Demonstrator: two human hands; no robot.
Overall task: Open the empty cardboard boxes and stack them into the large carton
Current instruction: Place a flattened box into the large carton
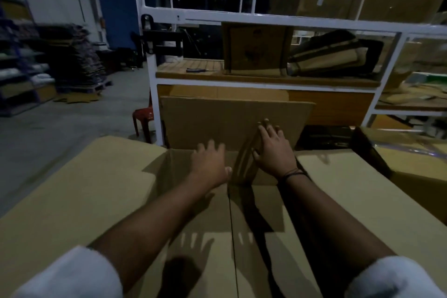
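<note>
Head view looks down into the large carton (135, 201), open at the top, with 1 flap standing up on the far side and 2 flaps folded outward to left and right. Its floor shows a seam running toward the viewer, crossed by shadows of both arms and spread fingers. Inside, against the far wall, a flattened cardboard piece (246, 164) stands on edge, just under the right fingers. The right hand (273, 150) reaches forward with fingers extended and slightly spread, palm resting against that piece and fingertips reaching up over the far flap (232, 123); a dark cord circles the wrist. The left hand (210, 164) hovers just left of the piece, fingers loosely spread and holding nothing; whether it touches the far wall cannot be told. Both forearms come from white sleeves. Beyond the fingertips stands a white metal frame (152, 75) with a wooden shelf carrying a brown box (254, 51), a dark bag (331, 55) and a screwdriver (198, 70). Left of the frame sits a red stool (142, 118) on the concrete floor.
</note>
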